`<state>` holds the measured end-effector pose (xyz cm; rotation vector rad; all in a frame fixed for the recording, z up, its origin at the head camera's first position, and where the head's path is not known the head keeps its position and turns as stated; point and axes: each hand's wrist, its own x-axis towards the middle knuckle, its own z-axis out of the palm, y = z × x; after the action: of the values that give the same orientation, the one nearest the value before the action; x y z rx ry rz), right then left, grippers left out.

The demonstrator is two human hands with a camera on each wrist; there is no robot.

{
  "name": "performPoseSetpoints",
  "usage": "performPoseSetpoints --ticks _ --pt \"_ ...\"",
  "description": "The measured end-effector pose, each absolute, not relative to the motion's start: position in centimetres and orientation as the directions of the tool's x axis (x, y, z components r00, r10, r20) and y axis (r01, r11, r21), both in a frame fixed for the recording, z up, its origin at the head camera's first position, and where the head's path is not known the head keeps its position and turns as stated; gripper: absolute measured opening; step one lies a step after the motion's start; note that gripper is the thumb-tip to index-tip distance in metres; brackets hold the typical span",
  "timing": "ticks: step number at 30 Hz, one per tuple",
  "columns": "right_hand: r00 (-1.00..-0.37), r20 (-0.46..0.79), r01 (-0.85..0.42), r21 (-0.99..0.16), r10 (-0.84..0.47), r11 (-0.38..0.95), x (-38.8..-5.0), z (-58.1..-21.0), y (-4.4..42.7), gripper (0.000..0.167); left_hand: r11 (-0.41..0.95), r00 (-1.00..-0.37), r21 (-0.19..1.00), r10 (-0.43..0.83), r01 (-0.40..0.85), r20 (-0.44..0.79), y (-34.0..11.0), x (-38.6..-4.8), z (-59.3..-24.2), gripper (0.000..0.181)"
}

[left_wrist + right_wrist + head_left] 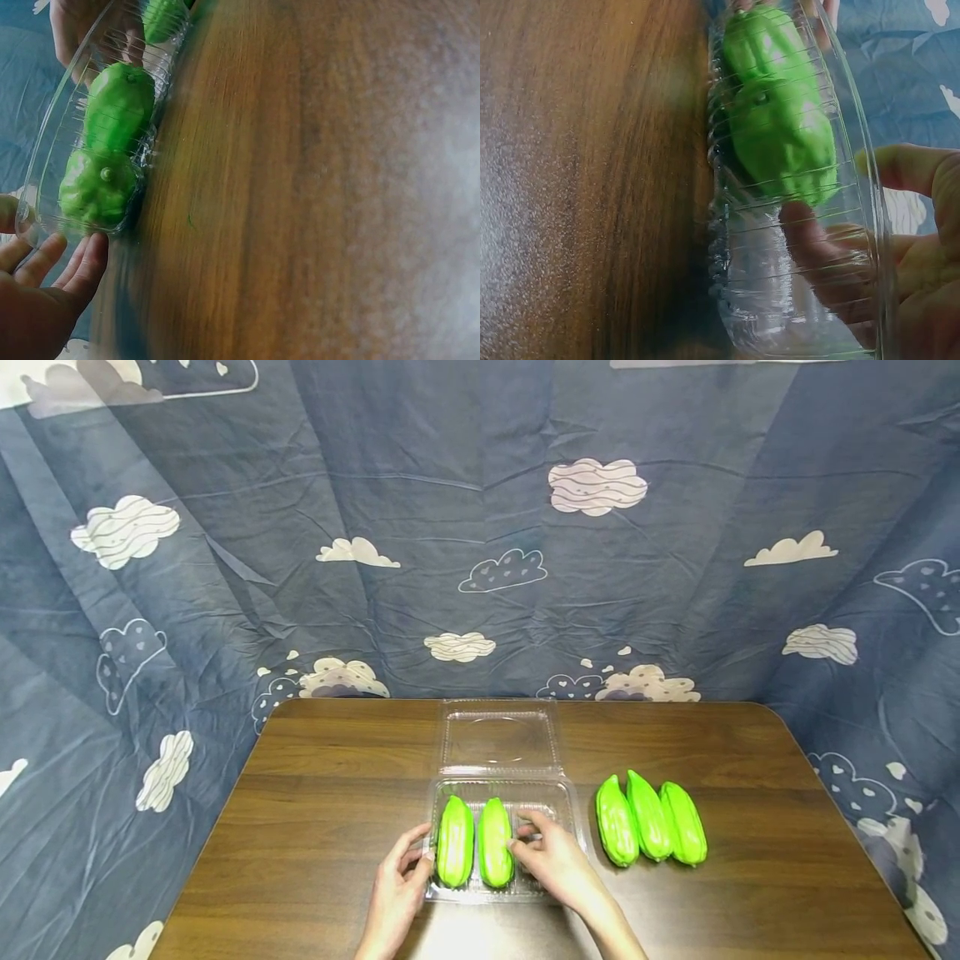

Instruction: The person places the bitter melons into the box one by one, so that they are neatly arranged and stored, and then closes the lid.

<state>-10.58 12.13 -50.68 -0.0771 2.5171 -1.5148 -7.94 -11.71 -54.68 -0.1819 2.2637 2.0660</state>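
Observation:
Two bright green, oblong, ridged pieces, a left one (455,842) and a right one (496,843), lie side by side in a clear plastic container (468,897). At its left side, my left hand (397,885) grips the wall, thumb near the rim and fingertips against the outside; the left wrist view shows this hand (45,300) below the nearer green piece (97,187). My right hand (562,864) reaches over the container's right part, its thumb touching the right piece. In the right wrist view this hand (922,270) has its fingers spread, partly behind the clear wall (735,300).
The container's hinged clear lid (498,739) lies folded back toward the table's far edge. Right of the container, three more green pieces (651,818) lie close together on the brown wooden table (322,810). A dark blue cloth (420,510) with cloud prints hangs behind.

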Motion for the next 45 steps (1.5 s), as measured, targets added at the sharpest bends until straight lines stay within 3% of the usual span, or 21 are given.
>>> performPoseSetpoints --ticks 10,19,24,30,39,45 --pt "-0.998 -0.050 0.022 -0.885 -0.047 0.465 -9.9 -49.8 13.3 0.044 0.091 -0.989 0.985 -0.045 -0.144 -0.140 -11.7 -8.0 -54.7 0.039" --pt "-0.996 0.086 -0.078 -0.937 0.009 0.340 -8.9 -49.0 15.9 0.040 0.105 -0.989 0.984 -0.048 -0.141 -0.137 -11.8 -8.0 -54.6 0.038" --pt "-0.980 0.191 -0.158 -0.916 0.055 0.370 -8.7 -48.8 18.0 0.036 0.102 -0.990 0.985 -0.050 -0.136 -0.132 -11.9 -8.1 -54.6 0.038" --pt "-0.952 0.291 -0.204 -0.839 0.098 0.504 -8.4 -48.9 20.8 0.036 0.093 -0.990 0.986 -0.048 -0.135 -0.131 -11.8 -8.1 -54.7 0.039" --pt "-0.913 0.346 -0.136 -0.754 0.214 0.642 -8.7 -49.1 25.7 0.035 0.089 -0.989 0.986 -0.044 -0.142 -0.138 -11.9 -8.0 -54.6 0.039" --pt "-0.929 0.260 0.014 -0.687 0.264 0.726 -9.0 -50.0 28.6 0.040 0.092 -0.988 0.984 -0.038 -0.150 -0.147 -11.9 -8.0 -54.5 0.039"
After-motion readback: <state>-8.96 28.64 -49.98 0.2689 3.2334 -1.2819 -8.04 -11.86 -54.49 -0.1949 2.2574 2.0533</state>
